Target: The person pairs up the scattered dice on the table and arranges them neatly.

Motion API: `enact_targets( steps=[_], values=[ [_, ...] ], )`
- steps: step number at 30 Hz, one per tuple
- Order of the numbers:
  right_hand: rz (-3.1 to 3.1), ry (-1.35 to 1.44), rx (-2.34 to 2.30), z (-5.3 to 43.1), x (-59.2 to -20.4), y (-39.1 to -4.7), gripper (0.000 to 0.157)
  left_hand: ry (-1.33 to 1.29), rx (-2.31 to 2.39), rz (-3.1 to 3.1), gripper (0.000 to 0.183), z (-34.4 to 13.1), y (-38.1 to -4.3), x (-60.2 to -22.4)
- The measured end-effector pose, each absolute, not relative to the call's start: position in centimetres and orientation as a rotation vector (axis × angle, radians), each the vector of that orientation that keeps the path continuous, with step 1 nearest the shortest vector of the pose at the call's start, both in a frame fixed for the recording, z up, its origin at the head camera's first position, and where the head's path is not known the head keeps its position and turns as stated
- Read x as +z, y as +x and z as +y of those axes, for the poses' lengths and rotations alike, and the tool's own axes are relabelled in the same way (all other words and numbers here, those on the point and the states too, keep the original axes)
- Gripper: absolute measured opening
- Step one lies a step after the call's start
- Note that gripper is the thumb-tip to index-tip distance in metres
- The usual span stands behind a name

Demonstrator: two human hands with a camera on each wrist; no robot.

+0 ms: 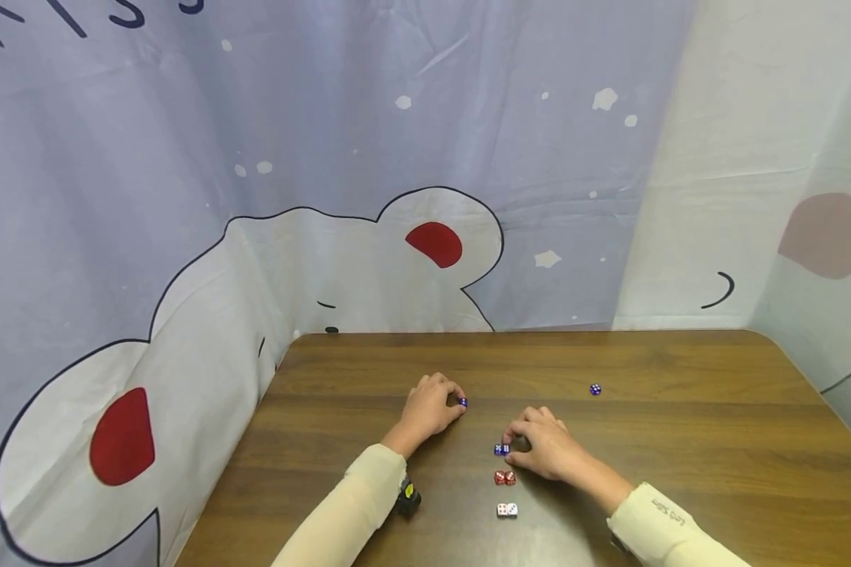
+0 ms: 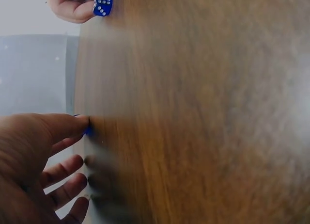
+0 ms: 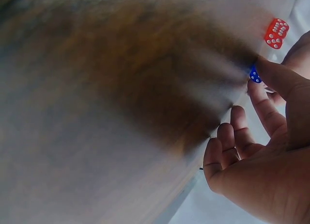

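Note:
Out on the left of the table, my left hand (image 1: 431, 405) pinches a blue die (image 1: 463, 402) between thumb and fingertips, low over the wood. My right hand (image 1: 544, 442) has thumb and index finger at either side of a blue die (image 1: 507, 450), which sits right beside another blue die (image 1: 498, 450). In the right wrist view, the gripped blue die (image 3: 255, 74) shows between thumb and index fingertip, partly covered. Towards me from this pair lie two red dice (image 1: 505, 477) side by side, then two white dice (image 1: 507, 510), also side by side.
A single blue die (image 1: 595, 389) lies farther back on the right of the brown wooden table (image 1: 695, 441). Below my left sleeve is a black object (image 1: 408, 499) with a yellow-green mark. A printed curtain (image 1: 553, 173) hangs behind the table.

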State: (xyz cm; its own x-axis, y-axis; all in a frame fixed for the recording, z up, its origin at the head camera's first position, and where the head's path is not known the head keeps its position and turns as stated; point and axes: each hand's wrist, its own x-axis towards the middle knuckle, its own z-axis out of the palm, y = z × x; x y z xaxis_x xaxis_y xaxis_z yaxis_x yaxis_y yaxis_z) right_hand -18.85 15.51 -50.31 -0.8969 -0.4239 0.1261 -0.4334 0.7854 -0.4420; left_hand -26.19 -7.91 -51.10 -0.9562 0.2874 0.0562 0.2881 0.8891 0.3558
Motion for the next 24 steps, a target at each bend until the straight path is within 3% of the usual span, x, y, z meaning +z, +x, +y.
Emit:
enact_targets(
  steps=[24],
  values=[
    [-2.994,0.72,0.768,16.2,-49.5,-19.2,0.02,-0.611,-0.499,-3.033,0.015,-5.7,-24.1,-51.0]
  ],
)
